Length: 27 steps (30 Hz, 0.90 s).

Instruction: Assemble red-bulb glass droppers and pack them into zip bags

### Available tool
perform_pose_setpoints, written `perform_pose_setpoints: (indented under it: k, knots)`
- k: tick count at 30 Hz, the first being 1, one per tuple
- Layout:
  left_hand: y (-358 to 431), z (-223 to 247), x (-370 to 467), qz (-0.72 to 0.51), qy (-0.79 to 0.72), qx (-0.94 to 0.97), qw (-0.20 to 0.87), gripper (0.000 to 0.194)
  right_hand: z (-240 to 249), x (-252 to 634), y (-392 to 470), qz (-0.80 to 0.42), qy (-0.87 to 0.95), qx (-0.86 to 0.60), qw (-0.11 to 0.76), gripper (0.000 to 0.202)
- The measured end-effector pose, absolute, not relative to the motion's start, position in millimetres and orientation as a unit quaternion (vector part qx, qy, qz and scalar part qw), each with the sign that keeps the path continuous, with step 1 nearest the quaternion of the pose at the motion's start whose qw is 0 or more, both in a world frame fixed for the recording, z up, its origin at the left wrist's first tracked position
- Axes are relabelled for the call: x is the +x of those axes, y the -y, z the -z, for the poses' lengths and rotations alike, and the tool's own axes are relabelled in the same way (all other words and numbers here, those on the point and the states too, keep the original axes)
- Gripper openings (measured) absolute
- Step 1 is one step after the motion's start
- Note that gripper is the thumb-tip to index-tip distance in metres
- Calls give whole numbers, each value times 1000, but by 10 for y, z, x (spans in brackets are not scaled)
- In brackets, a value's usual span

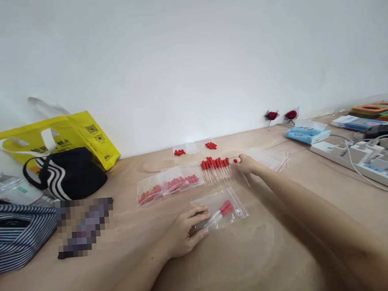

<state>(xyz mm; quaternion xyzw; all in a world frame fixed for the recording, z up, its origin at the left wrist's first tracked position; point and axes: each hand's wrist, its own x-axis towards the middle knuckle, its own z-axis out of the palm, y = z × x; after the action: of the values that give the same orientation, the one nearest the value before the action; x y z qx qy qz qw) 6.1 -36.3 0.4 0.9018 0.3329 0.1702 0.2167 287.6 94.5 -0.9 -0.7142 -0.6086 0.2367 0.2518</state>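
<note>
My left hand (190,227) lies on the table with its fingers and thumb closed on the near left end of a clear zip bag (240,209). Inside that bag are glass droppers with red rubber bulbs (226,207). Farther out, my right hand (246,164) pinches one dropper (235,161); its red bulb pokes out left of the fingers, and its glass tube points down toward me. Just left of this hand, a row of loose droppers (215,164) lies side by side, bulbs toward the wall.
Several filled zip bags (176,182) overlap left of the row. Small bags with red bulbs (180,152) lie by the wall. Flat bags (268,158) sit under my right wrist. A power strip (358,165) and tissue pack (308,133) stand right; a yellow bag (76,131) and black pouch (79,173) left.
</note>
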Motion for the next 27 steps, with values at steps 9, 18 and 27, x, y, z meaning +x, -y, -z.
perform_pose_setpoints:
  k: [9,18,27]
  knots:
    - [376,-24,90,-166,-340,901,212,32,206,2968,-201,-441,472,-475,597,40]
    - [380,-27,90,-145,-350,902,205,33,229,2709,-33,-550,345,-445,616,30]
    - [418,-77,110,-161,-374,887,219,51,222,2580,111,-590,501,-449,447,34]
